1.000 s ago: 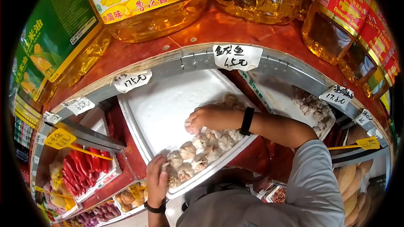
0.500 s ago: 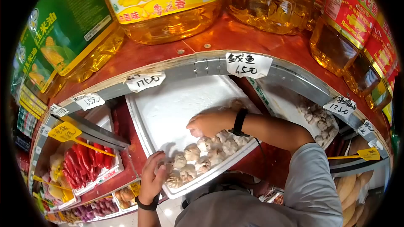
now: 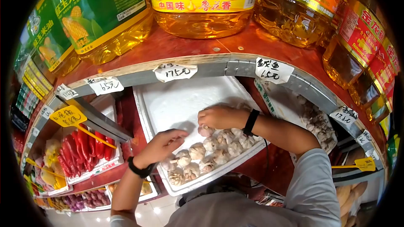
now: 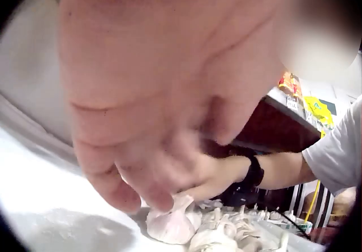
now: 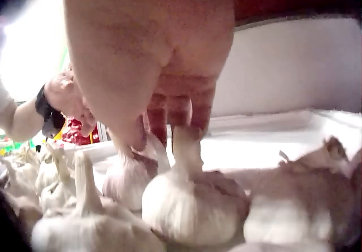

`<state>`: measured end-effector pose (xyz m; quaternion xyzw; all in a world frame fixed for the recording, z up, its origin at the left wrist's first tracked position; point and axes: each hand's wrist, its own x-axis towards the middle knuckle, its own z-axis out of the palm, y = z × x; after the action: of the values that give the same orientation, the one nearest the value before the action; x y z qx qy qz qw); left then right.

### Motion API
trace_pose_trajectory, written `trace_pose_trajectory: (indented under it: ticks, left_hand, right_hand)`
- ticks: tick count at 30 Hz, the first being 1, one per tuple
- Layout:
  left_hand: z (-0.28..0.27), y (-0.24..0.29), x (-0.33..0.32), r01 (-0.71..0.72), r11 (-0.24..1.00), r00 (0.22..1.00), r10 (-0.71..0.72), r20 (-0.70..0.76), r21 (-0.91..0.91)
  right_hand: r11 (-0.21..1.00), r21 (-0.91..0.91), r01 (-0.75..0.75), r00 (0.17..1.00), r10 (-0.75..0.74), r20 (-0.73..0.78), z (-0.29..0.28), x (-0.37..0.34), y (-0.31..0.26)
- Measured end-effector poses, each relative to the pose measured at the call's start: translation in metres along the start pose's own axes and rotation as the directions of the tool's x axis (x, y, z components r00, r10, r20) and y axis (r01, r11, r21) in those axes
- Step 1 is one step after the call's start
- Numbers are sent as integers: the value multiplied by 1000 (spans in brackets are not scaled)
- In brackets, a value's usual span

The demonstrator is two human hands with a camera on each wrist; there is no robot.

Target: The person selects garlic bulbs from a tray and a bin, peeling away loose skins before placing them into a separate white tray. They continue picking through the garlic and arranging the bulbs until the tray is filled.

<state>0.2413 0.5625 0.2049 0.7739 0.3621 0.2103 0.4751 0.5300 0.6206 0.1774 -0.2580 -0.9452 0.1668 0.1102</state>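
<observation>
A white foam tray [image 3: 176, 96] holds garlic bulbs [image 3: 198, 151] packed in rows along its near side. My right hand [image 3: 225, 117] reaches in from the right, palm down, and pinches a pinkish garlic bulb [image 3: 206, 130] at the far edge of the rows. In the right wrist view, thumb and fingers close round the top of that bulb [image 5: 125, 184], behind other upright bulbs. My left hand [image 3: 163, 145] hovers over the tray's left side with fingers extended and nothing in them. From the left wrist, a bulb [image 4: 169, 226] shows just beyond the fingertips.
A second foam box [image 3: 282, 105] with smaller garlic stands at the right. Red peppers [image 3: 82, 153] fill a tray at the left. Overhead, a shelf edge with price tags [image 3: 274, 70] carries large oil bottles [image 3: 202, 21]. Yellow tag sticks [image 3: 94, 136] jut out at the side.
My left hand has come off the tray's left rim and moved right, over the tray. The right hand stays at the pinkish bulb. The head view has swung left.
</observation>
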Motion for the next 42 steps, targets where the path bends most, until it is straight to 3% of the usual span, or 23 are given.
trace_pose_trajectory:
  ticks: [2, 6, 8, 9, 10, 12, 14, 15, 17, 19, 20, 22, 23, 24, 26, 27, 29, 33, 35, 36, 38, 40, 42]
  left_hand:
    - [6, -17, 24, -60, 996, 994, 55, 92, 61]
    - [18, -35, 64, -105, 973, 973, 58, 225, 204]
    - [23, -27, 78, -16, 994, 971, 41, 234, -106]
    - [18, -19, 85, -37, 998, 959, 20, 283, 57]
    - [18, -23, 89, -39, 998, 959, 23, 282, 53]
    - [22, -38, 101, -36, 965, 947, 116, 299, -259]
    - [22, -54, 107, 5, 939, 934, 119, 338, -345]
    - [21, -54, 107, -11, 968, 931, 101, 351, -250]
    - [25, -55, 107, -30, 987, 926, 86, 367, -155]
    - [32, -56, 106, -55, 941, 945, 157, 288, -333]
    - [34, -56, 109, -57, 941, 943, 160, 291, -332]
    - [35, -38, 112, 66, 997, 958, -76, 278, 46]
    - [34, -30, 111, 69, 963, 967, -129, 220, 262]
    - [30, -12, 111, 66, 963, 967, -127, 221, 263]
    - [21, 16, 113, 366, 834, 795, -511, 329, 412]
    - [22, 13, 113, 362, 834, 794, -510, 330, 417]
    - [25, 1, 109, 323, 925, 858, -376, 350, 202]
    - [23, -14, 102, 283, 953, 874, -302, 381, 106]
    - [19, -24, 97, 175, 984, 908, -149, 390, -31]
    - [16, -24, 97, 176, 984, 908, -154, 390, -23]
    - [6, -20, 96, 310, 950, 873, -265, 409, -46]
    - [5, -23, 89, 279, 960, 880, -247, 406, -21]
    - [10, -28, 86, 201, 979, 887, -165, 432, -39]
  right_hand:
    - [976, -213, 40, 999, -44, -14, -5, 0, -9]
    - [932, -332, 142, 970, -198, -142, -7, 1, -9]
    - [921, -357, 159, 952, -238, -190, -5, 0, -6]
    - [921, -357, 159, 953, -237, -186, -3, 1, -6]
    - [931, -337, 139, 938, -233, -257, -1, 1, -6]
    - [941, -317, 116, 919, -223, -326, -1, 0, -10]
    - [981, -130, -145, 937, 94, -335, -6, -4, -19]
    - [980, -130, -152, 936, 101, -337, -11, -5, -25]
    - [878, 8, -478, 847, 463, -261, -19, -6, -36]
    - [876, 38, -481, 856, 478, -197, -16, -11, -27]
    - [875, 68, -480, 864, 485, -132, -13, -13, -22]
    - [884, 49, -465, 867, 466, -175, -7, -10, -18]
    - [894, 29, -446, 871, 442, -215, -4, -10, -17]
    - [894, 28, -448, 870, 443, -217, -6, -8, -19]
    - [878, 146, -456, 863, 476, -170, -14, -5, -29]
    - [877, 147, -458, 860, 479, -175, -17, -5, -31]
    - [893, 64, -446, 875, 450, -181, -22, -6, -36]
    - [895, 85, -438, 869, 446, -214, -40, -14, -50]
    - [838, 142, -527, 817, 546, -186, -46, -17, -57]
    - [839, 147, -524, 817, 544, -192, -44, -19, -58]
    - [838, 97, -536, 782, 537, -316, -38, -23, -61]
    - [842, 77, -534, 776, 524, -352, -37, -23, -68]
    - [770, 139, -623, 759, 638, -130, -40, -25, -78]
